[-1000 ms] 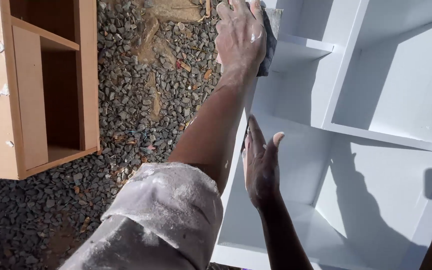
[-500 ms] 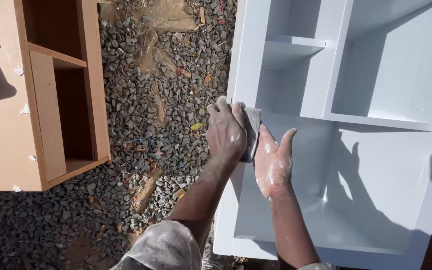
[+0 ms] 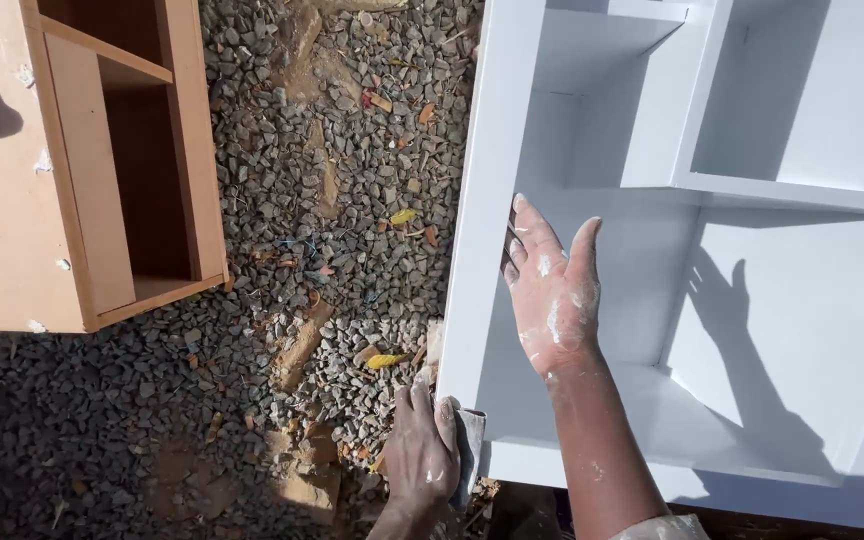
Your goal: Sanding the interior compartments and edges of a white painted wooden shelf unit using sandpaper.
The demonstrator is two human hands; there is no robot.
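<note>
A white painted cabinet (image 3: pixel 492 150) with open compartments lies on its back on gravel. My left hand (image 3: pixel 422 460) presses a grey sanding pad (image 3: pixel 467 450) against the near end of the cabinet's left side panel, close to the bottom corner. My right hand (image 3: pixel 552 290), dusted with white, is spread flat with fingers apart inside the cabinet. Its fingertips touch the inner face of that same left panel. It holds nothing.
A bare brown wooden cabinet (image 3: pixel 192 170) lies at the upper left, its open shelves facing up. Grey gravel (image 3: pixel 342 230) with a few wood scraps and yellow leaves fills the strip between the two cabinets. Shadows of my hand and arm fall on the white back panel (image 3: pixel 782 330).
My left hand has slid the pad along the white cabinet's left edge from the far end to the near corner. My right hand has stayed inside against the panel.
</note>
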